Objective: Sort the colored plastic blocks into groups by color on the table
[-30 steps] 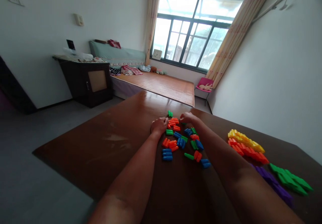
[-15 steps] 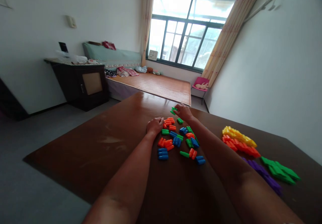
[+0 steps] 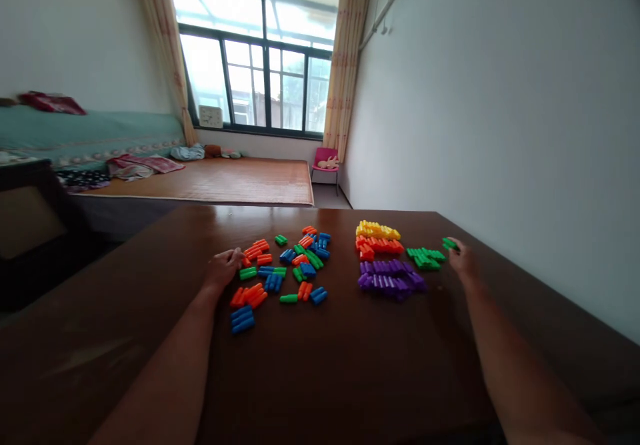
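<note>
My right hand [image 3: 461, 256] is at the right part of the brown table, its fingers closed on a green piece [image 3: 449, 243]. Just left of it lies a green pile [image 3: 426, 258]. Beside that are a yellow row [image 3: 377, 230], an orange row [image 3: 380, 245] and a purple pile [image 3: 391, 278]. My left hand [image 3: 226, 266] rests at the left edge of a loose spread of blue, green and orange pieces, its fingertips at an orange piece [image 3: 245, 261]; whether it grips that piece is unclear. A blue piece [image 3: 243, 319] lies nearest to me in the spread.
The dark brown table [image 3: 310, 371] reaches toward a bed [image 3: 240, 179] under the window. A pink chair [image 3: 326, 159] with a soft toy stands beyond the table. At the far left is a dark cabinet [image 3: 30, 225]. A wall borders the right side.
My right hand has moved from behind the mixed pieces to the right of the green pile, still holding green. The view has turned right. My left hand stays beside the orange pieces.
</note>
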### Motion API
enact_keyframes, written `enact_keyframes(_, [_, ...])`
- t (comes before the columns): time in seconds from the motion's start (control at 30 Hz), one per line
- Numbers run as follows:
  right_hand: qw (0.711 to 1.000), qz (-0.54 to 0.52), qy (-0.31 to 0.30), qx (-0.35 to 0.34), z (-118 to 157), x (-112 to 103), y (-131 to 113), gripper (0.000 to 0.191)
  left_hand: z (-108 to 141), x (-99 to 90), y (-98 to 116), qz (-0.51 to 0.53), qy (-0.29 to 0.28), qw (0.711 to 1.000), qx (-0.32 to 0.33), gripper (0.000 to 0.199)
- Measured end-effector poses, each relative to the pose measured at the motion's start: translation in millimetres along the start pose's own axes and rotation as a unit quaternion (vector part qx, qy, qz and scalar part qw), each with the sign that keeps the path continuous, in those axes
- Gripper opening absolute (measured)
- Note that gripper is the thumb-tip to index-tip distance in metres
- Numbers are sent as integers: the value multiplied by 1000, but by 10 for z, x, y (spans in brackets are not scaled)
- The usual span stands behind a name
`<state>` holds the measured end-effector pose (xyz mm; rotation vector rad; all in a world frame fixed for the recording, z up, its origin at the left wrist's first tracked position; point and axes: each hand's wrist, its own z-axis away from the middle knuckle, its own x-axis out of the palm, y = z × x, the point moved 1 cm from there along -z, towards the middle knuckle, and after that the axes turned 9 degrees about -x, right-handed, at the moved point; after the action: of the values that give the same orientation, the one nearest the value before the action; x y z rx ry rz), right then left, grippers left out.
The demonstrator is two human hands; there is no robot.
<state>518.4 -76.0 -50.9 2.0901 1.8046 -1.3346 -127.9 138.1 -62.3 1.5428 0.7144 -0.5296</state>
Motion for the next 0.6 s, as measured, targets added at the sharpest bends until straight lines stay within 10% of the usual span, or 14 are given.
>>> enact_keyframes(0.17, [993, 108, -36, 38, 315, -44, 653, 49, 18, -49, 40, -7, 2, 1000, -2, 49])
enact_keyframes(0.6, [994, 43, -93, 45, 305, 16, 681, 37, -117, 20, -144, 9, 1, 1000, 22, 53])
